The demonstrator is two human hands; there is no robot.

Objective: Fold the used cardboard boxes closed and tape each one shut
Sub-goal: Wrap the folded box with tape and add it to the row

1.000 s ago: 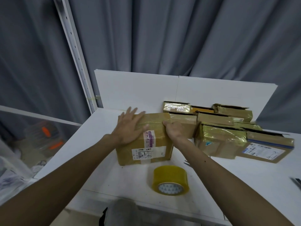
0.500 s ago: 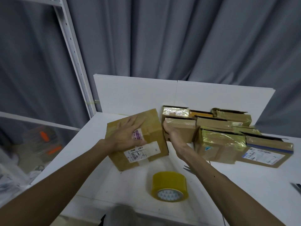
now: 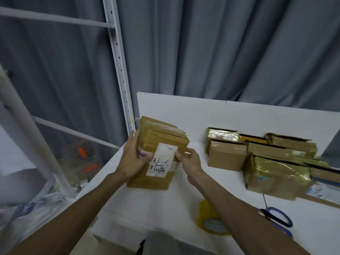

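Note:
A brown cardboard box (image 3: pixel 158 144) with a white shipping label stands tilted on its end at the table's left part. My left hand (image 3: pixel 132 159) grips its left side. My right hand (image 3: pixel 189 159) holds its right edge by the label. A yellow tape roll (image 3: pixel 206 218) lies flat near the front edge, partly hidden by my right forearm. Several other brown and tape-wrapped boxes (image 3: pixel 228 155) sit clustered at the back right.
Blue-handled scissors (image 3: pixel 277 216) lie to the right of my right forearm. A white board (image 3: pixel 239 115) stands along the table's back. A white shelf post (image 3: pixel 119 61) rises at the left. Bags and clutter lie on the floor left of the table (image 3: pixel 147 203).
The box has been lifted and turned from lying flat to standing on end, and moved left. Both hands shifted with it. The camera view swung left.

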